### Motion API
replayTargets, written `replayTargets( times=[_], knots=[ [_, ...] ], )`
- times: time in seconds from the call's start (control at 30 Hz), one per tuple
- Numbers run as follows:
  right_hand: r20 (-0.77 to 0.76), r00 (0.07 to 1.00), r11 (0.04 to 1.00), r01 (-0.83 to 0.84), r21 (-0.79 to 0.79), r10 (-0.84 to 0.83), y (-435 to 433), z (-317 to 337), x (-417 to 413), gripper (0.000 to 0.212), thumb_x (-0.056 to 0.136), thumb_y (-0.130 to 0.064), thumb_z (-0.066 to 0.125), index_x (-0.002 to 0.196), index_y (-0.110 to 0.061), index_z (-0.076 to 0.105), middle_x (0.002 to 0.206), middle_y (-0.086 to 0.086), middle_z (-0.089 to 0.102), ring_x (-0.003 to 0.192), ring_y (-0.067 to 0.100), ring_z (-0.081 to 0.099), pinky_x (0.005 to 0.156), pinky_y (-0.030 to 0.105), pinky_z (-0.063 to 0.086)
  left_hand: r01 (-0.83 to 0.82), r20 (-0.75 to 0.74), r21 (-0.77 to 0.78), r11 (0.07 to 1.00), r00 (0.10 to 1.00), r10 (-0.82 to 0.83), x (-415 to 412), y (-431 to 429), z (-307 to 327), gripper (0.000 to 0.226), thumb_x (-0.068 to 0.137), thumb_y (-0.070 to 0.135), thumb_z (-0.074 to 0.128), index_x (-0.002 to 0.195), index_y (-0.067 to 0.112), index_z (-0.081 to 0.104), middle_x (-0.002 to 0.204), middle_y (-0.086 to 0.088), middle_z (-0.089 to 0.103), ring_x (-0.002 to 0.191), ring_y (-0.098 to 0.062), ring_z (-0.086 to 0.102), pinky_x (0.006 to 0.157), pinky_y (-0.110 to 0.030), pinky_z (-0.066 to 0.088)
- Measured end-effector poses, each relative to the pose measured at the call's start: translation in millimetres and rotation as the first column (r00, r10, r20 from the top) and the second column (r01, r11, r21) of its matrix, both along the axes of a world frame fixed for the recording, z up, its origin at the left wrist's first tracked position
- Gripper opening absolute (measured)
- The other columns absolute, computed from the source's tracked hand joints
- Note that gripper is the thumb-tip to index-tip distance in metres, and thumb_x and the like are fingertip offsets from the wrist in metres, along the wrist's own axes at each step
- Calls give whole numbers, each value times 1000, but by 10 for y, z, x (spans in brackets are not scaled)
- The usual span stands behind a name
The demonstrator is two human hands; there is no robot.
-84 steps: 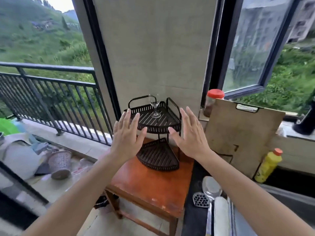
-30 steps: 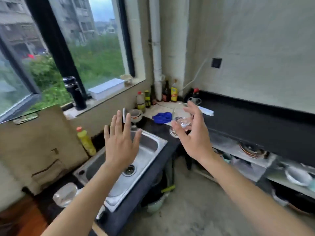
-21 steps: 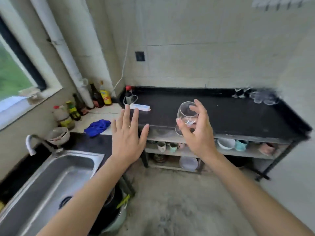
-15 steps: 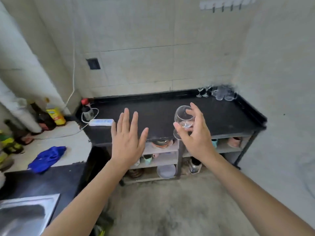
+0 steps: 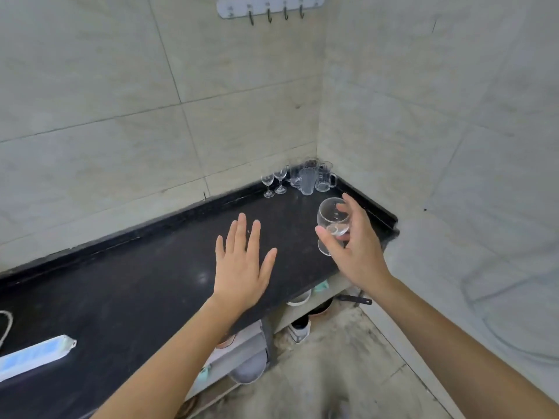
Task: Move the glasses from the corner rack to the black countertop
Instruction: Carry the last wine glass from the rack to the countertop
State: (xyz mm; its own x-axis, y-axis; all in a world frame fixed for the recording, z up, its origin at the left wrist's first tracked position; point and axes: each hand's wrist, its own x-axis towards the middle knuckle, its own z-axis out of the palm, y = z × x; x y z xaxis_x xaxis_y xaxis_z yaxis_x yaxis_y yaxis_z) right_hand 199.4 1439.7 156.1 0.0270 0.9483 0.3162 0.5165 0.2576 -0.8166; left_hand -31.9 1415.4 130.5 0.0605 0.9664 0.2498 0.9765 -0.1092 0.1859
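A tiled kitchen corner with pale wall tiles and a long black countertop running from the lower left toward the far right corner. Nearest the viewer, two bare forearms reach forward over a grey concrete floor. At the lower left edge, a white power strip lies on the counter. Under the counter, open shelves hold bowls and dishes, mostly hidden by the counter's edge and the arms.

The left hand hovers flat above the counter, fingers spread apart, palm down, holding nothing. The right hand grips a clear round-bowled stemmed glass — thumb on the near side, fingers wrapped round the far side of the bowl. The glass is upright, held over the right end of the counter; whether its base touches the surface cannot be told.

Farther back, in the counter's far corner, stands a cluster of clear glassware: two small stemmed glasses at the left, then tumblers and handled mugs — all seemingly empty. High on the wall hangs a white hook rail.
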Motion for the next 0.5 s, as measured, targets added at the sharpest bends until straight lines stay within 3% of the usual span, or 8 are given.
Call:
replayTargets(
  times=[0.27,0.37,0.5],
  knots=[
    [-40,998,994,-57,-97,53,1893,-593,13,74,87,-54,70,149,-37,32,138,-13,46,114,11,62,91,39,58,-29,-33,-115,993,999,25,70,1684,-618,69,100,57,19,155,13,22,164,-15,12,150,-34,18,117,-55,22],
    [10,996,984,-86,-158,89,2688,-777,-1,70,87,-55,70,144,-42,32,137,-14,47,104,15,68,91,42,56,-70,-47,-216,974,997,61,112,2352,-818,71,99,58,15,156,15,16,165,-13,5,152,-32,11,119,-53,18],
    [113,980,962,-134,-236,164,3610,-985,-13,72,88,-55,69,147,-36,33,146,-13,49,117,13,62,96,38,52,-113,-50,-330,937,994,102,188,3092,-1085,72,99,60,8,157,18,8,166,-10,-3,153,-29,4,121,-50,15]
  ],
)
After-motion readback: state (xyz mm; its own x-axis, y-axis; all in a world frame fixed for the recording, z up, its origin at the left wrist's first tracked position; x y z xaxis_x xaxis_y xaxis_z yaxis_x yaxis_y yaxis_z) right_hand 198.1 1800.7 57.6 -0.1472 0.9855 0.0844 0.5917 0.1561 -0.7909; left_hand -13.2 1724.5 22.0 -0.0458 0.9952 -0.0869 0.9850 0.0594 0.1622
